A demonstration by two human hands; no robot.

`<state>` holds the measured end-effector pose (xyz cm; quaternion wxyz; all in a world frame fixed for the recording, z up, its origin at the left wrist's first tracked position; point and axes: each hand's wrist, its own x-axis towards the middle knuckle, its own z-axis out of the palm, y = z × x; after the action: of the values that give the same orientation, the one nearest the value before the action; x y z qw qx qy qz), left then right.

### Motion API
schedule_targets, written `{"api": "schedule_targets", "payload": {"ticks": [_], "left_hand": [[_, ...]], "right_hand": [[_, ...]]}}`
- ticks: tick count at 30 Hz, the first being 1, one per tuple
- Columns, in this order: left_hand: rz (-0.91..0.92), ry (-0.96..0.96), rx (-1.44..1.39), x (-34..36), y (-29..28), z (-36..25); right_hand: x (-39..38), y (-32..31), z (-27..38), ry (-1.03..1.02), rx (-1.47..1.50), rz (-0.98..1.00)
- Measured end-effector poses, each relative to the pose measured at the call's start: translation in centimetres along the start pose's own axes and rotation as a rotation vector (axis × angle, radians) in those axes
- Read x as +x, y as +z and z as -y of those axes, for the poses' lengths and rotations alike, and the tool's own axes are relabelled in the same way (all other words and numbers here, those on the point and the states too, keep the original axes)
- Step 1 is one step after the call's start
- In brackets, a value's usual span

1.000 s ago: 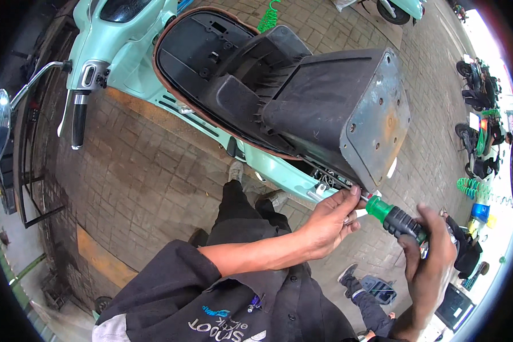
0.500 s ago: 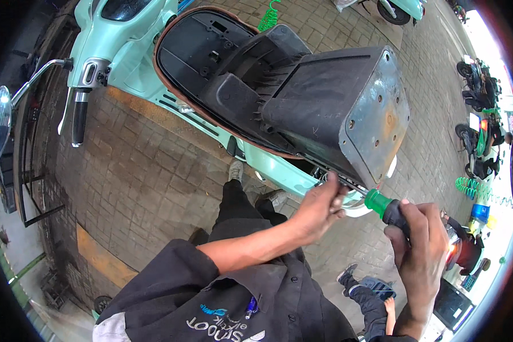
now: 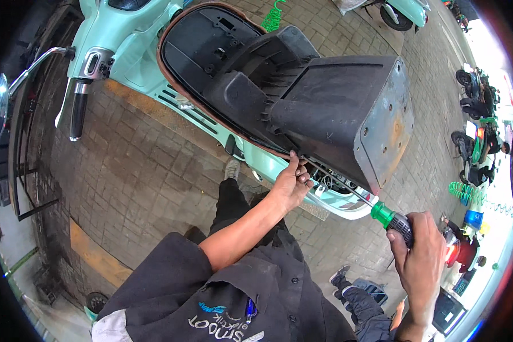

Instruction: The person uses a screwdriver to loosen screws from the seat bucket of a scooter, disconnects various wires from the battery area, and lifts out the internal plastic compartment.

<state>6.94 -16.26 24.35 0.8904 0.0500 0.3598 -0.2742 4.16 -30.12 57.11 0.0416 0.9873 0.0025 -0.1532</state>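
My right hand (image 3: 419, 253) grips a screwdriver (image 3: 400, 227) with a green-and-black handle. Its long shaft slants up-left along the underside of a black plastic storage box (image 3: 322, 100), which has a rusty metal end plate (image 3: 385, 128) and is attached to an open seat base (image 3: 196, 45) with brown rim. The shaft's far end is at the seat's lower edge, where my left hand (image 3: 290, 182) has curled fingers and its thumb against the edge; what they hold is hard to make out. Below lies the mint-green scooter body (image 3: 259, 162) with exposed parts inside.
A handlebar (image 3: 80, 117) and mirror are at the left. A metal frame (image 3: 23, 199) stands beyond. A green coiled hose (image 3: 273, 14) hangs behind. Parked scooters (image 3: 473, 91) line the right. A co-worker's leg (image 3: 359, 308) is low on the right, on the paving (image 3: 125, 188).
My left hand has moved up-left to the seat's edge, away from the screwdriver handle. The handle has shifted slightly right and down, exposing the long shaft. The view has shifted slightly.
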Motion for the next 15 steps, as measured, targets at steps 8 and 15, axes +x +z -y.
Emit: {"api": "schedule_targets", "payload": {"ticks": [8,15], "left_hand": [[-0.085,0.19,0.227,-0.3,0.5,0.5],[-0.116,0.24,0.305,-0.4,0.9,0.9]], "right_hand": [[0.9,0.8,0.5,-0.158,0.246,-0.236],[1.5,-1.1,1.1,-0.234,-0.253,-0.116]]}}
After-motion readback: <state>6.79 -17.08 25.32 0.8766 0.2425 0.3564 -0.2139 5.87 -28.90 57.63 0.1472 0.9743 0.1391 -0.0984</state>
